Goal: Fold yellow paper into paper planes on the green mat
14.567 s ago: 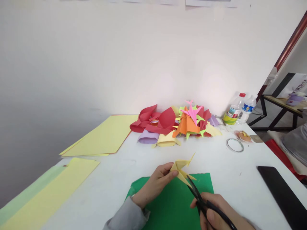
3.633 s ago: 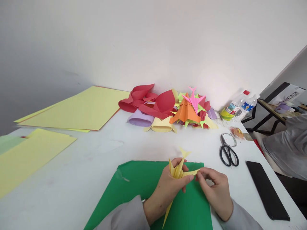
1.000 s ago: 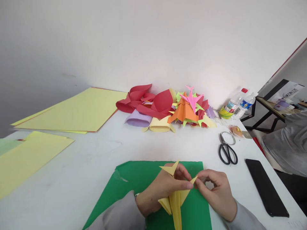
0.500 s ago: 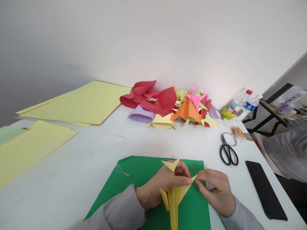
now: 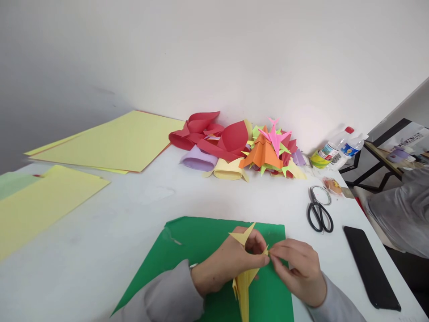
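Observation:
A folded yellow paper airplane [image 5: 244,290] is held over a green sheet [image 5: 187,243], its forked tail piece pointing away from me and its long body toward me. My left hand [image 5: 231,257] is closed around its middle, with the thumb pressed near one wing. At that wing's tip, my right hand [image 5: 298,266] pinches the paper between thumb and fingertips. The two hands' fingertips nearly meet there. Part of the airplane's body is hidden behind my left hand.
Black scissors [image 5: 319,212] and a tape roll [image 5: 321,195] lie to the right, near a black phone-like slab [image 5: 371,268]. Folded paper pieces [image 5: 231,141] pile against the wall, bottles [image 5: 335,150] beside them. Yellow sheets [image 5: 103,143] lie left. A person's grey sleeve [image 5: 402,210] shows far right.
My right hand has moved slightly left and now pinches the wing tip, which looks bent over. The airplane has tilted and shifted a little to the right in my left hand.

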{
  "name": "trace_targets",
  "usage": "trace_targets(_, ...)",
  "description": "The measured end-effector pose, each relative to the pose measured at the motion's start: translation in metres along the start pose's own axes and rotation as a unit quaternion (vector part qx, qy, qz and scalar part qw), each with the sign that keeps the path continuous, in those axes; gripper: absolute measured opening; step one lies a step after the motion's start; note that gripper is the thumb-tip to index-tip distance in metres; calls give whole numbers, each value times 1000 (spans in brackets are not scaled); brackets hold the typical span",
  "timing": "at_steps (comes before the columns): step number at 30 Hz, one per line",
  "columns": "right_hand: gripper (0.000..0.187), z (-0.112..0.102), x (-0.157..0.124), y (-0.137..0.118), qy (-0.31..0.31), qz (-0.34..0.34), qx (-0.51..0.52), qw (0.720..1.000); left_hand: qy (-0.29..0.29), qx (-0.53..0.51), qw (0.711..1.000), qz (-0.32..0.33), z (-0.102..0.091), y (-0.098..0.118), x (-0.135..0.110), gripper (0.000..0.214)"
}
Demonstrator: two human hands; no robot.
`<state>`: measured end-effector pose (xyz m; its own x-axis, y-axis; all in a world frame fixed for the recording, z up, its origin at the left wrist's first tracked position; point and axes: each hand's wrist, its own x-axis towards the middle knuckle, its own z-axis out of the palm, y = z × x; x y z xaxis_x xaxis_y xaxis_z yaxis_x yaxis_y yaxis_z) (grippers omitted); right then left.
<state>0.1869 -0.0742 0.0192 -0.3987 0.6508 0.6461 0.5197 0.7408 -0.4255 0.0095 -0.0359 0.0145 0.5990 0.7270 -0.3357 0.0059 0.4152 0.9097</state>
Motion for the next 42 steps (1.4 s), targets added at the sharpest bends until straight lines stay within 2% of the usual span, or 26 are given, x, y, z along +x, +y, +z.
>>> trace_targets(5,18,-5,-1,4,-37,-105,-106,988,15,-17,999,-24,-1,1,0,22)
trace_targets(12,23,-12,-1,7,-83,-197,-192,958,21,-27,999,-22,-2,-1,2,13)
trace_targets(18,25,-14,0,3,-93,-213,-200,952,22,-25,999,-27,-1,-1,0,14)
trace_targets(24,26,-12,-2,5,-86,-193,-193,958,31,-27,998,-37,0,2,-1,19)
trace_targets(27,28,-9,-1,3,-47,-114,-124,985,35,-35,998,-37,0,3,-1,20)
trace_targets(29,21,-7,0,0,-31,5,-43,999,35,-31,998,-32,1,3,0,21)
trace_targets(30,15,-6,1,-2,-34,78,2,996,37,-28,998,-31,1,3,0,21)
trace_targets(31,15,-5,1,-3,-46,154,48,986,41,-26,998,-30,1,2,0,21)
trace_targets(33,26,-3,1,-4,-75,281,141,946,49,-26,998,-28,1,1,1,22)
trace_targets(35,31,1,1,-5,-83,360,220,903,50,-30,998,-26,2,1,1,23)
trace_targets(38,34,6,-1,-4,-65,424,282,858,50,-30,998,-28,3,3,1,22)
trace_targets(42,40,9,-1,-2,-59,473,313,821,46,-19,998,-28,2,6,0,21)
